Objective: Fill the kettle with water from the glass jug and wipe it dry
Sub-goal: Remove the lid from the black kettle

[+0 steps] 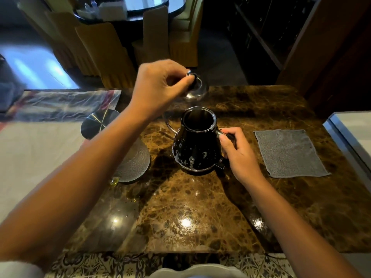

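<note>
Glossy marble table [200,207], bulbous black kettle [197,149]

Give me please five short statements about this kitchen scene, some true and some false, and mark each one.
1. The kettle stands open, without its lid. True.
2. The left hand holds the kettle lid by its knob, above the table. True.
3. The right hand holds the grey cloth. False: it grips the kettle's handle; the cloth lies flat on the marble table, to the right.
4. The kettle's outside is dry. False: droplets and white foam show on its black body.
5. The glass jug stands right of the kettle. False: it stands left, partly behind the left forearm.
</note>
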The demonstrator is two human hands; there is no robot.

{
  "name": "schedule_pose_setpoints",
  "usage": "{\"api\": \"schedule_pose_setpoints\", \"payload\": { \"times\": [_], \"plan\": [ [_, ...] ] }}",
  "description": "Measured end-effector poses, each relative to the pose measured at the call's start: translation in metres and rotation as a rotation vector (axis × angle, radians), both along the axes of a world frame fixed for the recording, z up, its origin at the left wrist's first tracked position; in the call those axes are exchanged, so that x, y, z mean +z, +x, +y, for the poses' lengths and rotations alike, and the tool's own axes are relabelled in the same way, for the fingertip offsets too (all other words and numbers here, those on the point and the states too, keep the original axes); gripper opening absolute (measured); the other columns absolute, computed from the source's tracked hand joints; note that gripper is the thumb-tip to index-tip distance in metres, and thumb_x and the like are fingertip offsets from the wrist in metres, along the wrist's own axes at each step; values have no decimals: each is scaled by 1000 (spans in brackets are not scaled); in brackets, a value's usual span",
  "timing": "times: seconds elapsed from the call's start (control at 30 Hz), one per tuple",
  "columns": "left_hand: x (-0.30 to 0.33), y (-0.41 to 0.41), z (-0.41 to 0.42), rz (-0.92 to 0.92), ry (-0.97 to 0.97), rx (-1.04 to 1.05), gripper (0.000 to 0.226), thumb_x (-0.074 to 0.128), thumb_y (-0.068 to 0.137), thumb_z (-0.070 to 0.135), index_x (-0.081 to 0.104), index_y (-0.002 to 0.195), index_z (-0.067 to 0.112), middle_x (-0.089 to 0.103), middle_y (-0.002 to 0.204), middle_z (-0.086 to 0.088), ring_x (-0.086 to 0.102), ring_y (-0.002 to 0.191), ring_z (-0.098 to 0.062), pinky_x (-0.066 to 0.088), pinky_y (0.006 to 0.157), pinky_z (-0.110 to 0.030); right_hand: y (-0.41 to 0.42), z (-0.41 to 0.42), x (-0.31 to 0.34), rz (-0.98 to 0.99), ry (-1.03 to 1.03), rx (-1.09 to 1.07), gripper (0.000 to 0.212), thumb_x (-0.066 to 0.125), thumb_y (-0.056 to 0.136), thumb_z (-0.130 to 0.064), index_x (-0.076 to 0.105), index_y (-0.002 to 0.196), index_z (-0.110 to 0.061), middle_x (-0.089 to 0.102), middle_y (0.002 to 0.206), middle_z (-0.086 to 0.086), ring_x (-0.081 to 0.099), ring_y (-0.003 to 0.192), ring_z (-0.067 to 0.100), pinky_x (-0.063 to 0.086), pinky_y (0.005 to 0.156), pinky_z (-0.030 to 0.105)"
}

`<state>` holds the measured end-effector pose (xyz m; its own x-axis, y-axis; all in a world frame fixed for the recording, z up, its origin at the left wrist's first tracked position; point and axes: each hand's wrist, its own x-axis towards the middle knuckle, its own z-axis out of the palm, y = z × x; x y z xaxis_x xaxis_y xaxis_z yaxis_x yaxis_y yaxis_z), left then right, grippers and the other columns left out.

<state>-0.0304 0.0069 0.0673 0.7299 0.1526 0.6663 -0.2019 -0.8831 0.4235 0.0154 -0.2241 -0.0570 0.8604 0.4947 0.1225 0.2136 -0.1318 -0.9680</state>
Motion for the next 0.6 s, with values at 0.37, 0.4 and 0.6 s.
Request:
{"api": "schedule_pose_setpoints", "payload": {
  "times": [0.37, 0.4, 0.6],
  "plan": [
    [-36, -29, 1, -1, -143, 73, 22, 72, 94, 33, 80, 102, 14, 76, 100, 4, 71, 93, -4, 58, 81, -26, 12, -5, 2, 93, -88, 9, 26, 52, 107, -39, 70, 101, -20, 74, 79, 3, 69, 73, 17, 57, 75, 42],
    [-39, -35, 0, 4, -162, 78, 22, 72, 94, 33, 79, 103, 14, 76, 101, 4, 71, 95, -4, 59, 82, -28, 15, -7, 4, 128, -89, 21, 33, 53, 106, -40, 71, 96, -14, 75, 78, 6, 70, 73, 21, 58, 77, 44],
    [-66, -73, -10, 9, -233, 102, 18, 74, 94, 25, 79, 106, 13, 76, 106, 3, 71, 101, -4, 58, 89, -29, 32, -14, 15, 374, -92, 243, 38, 52, 107, -31, 74, 90, -5, 66, 67, 10, 61, 63, 21, 51, 69, 30]
  ]
}}
